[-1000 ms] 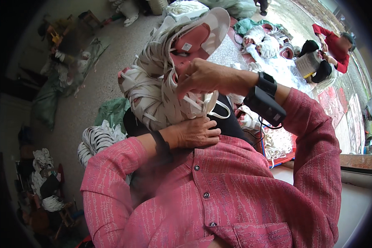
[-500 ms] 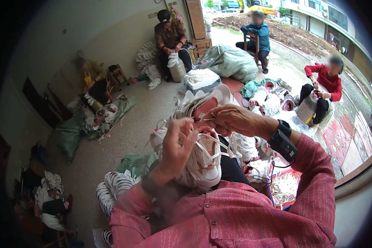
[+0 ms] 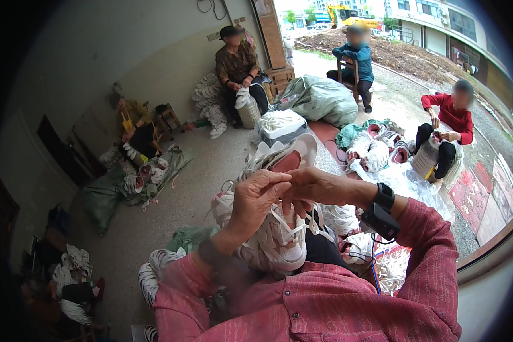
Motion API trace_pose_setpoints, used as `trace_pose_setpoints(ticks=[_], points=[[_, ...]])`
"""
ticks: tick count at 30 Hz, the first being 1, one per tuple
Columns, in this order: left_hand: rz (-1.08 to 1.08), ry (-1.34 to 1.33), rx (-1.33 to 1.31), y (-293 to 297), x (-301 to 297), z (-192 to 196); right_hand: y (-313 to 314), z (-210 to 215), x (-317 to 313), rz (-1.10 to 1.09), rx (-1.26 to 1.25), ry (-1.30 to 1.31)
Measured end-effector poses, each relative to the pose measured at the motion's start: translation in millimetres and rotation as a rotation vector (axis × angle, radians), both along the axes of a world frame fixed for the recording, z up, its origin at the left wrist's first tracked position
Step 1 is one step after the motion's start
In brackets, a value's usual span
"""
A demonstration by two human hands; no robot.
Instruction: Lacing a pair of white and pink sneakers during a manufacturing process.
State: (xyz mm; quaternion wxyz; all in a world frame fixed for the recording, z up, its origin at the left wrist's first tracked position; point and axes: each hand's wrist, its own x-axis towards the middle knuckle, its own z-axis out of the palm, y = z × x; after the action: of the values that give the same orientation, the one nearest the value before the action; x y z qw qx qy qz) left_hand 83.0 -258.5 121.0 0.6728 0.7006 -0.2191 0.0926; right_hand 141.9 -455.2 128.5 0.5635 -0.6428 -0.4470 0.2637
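My left hand (image 3: pixel 252 200) and my right hand (image 3: pixel 324 186) meet at the fingertips above a white and pink sneaker (image 3: pixel 276 245) on my lap. Both hands are closed in a pinch. A thin white shoelace (image 3: pixel 295 228) crosses the sneaker's front and loops up beneath my right hand, which grips it; its end is hidden by the fingers. What the left fingertips pinch is too small to make out. Just beyond my hands lies a row of nested white sneakers with pink insoles (image 3: pixel 286 162).
White laces fill a tray (image 3: pixel 393 268) at my right. More white laces top a grey-white tub (image 3: pixel 282 126) ahead. Shoe heaps (image 3: pixel 376 149) and a large green sack (image 3: pixel 319 100) lie beyond. Several co-workers sit around, one in a red top (image 3: pixel 453 117). Stacked shoes (image 3: pixel 149 279) stand at my left.
My left hand has come in from the left, its spread fingers closing to meet the right fingertips. The view has tilted up slightly.
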Motion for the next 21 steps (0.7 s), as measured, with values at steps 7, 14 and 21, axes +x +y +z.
trace_pose_setpoints(ticks=[7,14,21], points=[[-0.068,-0.009,0.067,0,11,-5,-8,-2,1,0.020,0.011,0.033],[-0.110,0.264,-0.040,-1,13,-3,-12,1,-6,0.036,0.079,0.082],[-0.104,0.317,-0.087,1,10,3,-10,-3,-9,-0.058,0.135,0.132]])
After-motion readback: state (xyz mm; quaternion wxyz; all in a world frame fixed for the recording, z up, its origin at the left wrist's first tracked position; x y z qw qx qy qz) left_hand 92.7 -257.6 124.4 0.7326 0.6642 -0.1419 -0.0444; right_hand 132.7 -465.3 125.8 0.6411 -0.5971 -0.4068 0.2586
